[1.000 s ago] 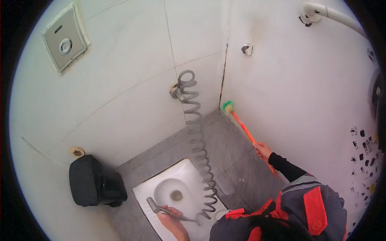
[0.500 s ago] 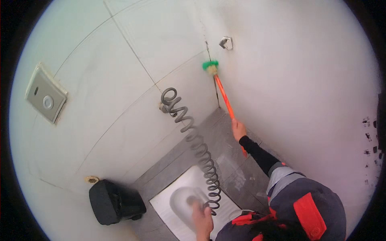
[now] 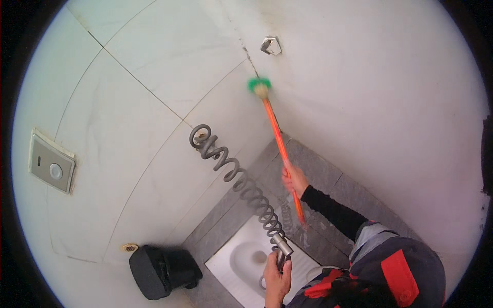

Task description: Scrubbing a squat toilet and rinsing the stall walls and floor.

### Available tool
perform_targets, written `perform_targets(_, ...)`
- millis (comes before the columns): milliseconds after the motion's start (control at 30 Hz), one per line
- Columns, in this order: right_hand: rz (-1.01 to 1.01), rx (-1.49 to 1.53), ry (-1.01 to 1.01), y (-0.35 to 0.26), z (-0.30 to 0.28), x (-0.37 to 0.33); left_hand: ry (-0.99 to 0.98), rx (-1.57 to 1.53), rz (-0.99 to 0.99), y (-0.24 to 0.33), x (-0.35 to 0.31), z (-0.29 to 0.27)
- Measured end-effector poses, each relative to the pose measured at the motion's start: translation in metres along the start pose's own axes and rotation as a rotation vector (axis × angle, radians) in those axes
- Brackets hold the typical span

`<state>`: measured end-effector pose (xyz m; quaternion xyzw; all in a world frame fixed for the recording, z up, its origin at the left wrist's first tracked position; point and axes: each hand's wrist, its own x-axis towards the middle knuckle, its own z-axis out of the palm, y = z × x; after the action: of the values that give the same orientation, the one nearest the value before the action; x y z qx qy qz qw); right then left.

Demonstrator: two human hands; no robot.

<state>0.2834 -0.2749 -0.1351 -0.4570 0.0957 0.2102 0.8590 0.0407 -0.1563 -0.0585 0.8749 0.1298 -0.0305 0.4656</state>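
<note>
A long-handled brush is held in the right hand, whose fingers are clenched around the lower part of the orange handle; a short end of the handle is left exposed below them. The green bristles are positioned well ahead of the right fingers, at the dark joint where two white walls meet. The bristles are blurred; whether they are pressed against the joint cannot be told.

A hand sprayer is grasped in the left hand, its dark grip being enclosed by the curled fingers and its metal head exposed just ahead of them. A grey coiled hose is stretched forward and leftward from the left fingers to a wall fitting.

A white squat toilet is set in the floor below and to the left of the left fingers; farther left, a black bin is noted. Grey floor tiles are seen below the right fingers. A metal wall panel is mounted far left of both hands' fingers, and a metal bracket is fixed beyond the bristles.
</note>
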Motion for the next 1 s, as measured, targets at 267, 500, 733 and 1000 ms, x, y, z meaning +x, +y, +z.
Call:
perform_targets(267,-0.186,-0.076,0.006,0.003,-0.016,0.047,-0.009,-0.063,-0.062,0.003,0.000,0.000)
perform_targets(500,0.196,0.049,0.169,0.088,-0.061,0.038,0.008,0.017,0.156,0.008,0.004,-0.001)
perform_targets(733,0.378,-0.115,0.089,0.104,-0.109,-0.004,-0.051,0.147,0.194,0.024,0.023,0.004)
perform_targets(1000,0.110,-0.595,0.213,0.085,-0.153,-0.092,-0.172,-0.034,0.258,0.040,0.048,0.022)
